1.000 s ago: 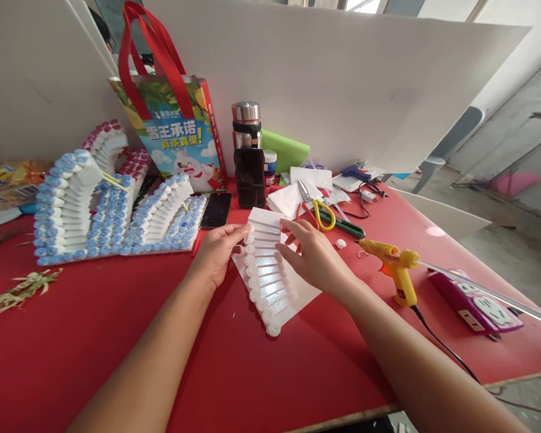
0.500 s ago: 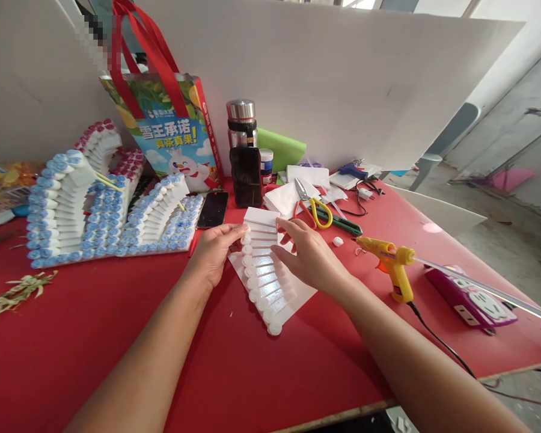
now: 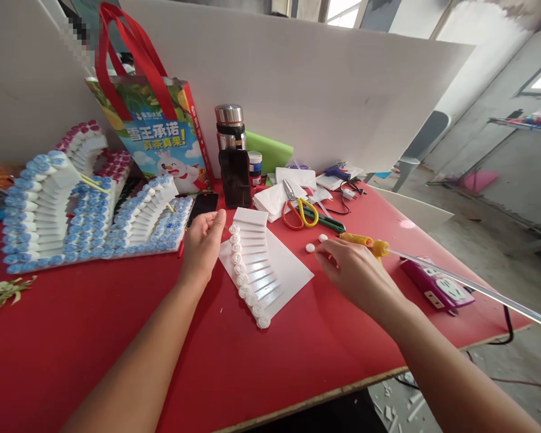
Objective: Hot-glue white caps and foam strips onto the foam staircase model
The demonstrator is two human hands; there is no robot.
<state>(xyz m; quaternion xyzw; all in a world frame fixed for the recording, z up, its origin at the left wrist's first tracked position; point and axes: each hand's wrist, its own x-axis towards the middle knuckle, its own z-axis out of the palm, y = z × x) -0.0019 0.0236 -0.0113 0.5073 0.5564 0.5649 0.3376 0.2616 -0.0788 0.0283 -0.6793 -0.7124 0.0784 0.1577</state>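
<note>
Stairs [image 3: 254, 252] of white strips lie in the middle of the head view, on a white card [image 3: 293, 270] on the red table [image 3: 275, 385]. Rosettes [image 3: 241, 279] line their left edge from the near corner up to the far block [image 3: 251, 216], where none shows. The left hand [image 3: 202, 243] is poised just beside that far end, fingers loosely curled, thumb up, nothing seen in its grasp. The right hand [image 3: 358, 273] reaches over the table, fingers bent, tips near two loose buds [image 3: 310, 247]; whether they pinch anything is hidden. Behind it lies the yellow glue gun [image 3: 356, 239], its clear stick [image 3: 469, 286] jutting right. The step in hand seems to be picking up a bud or the gun. Done well, a bud would be taken lightly by its rim, so the swirl stays uncrushed, and the fingers would keep off the gun's nozzle, which may be hot. The left hand could steady the card rather than press on the strips, which look easy to knock askew.
</note>
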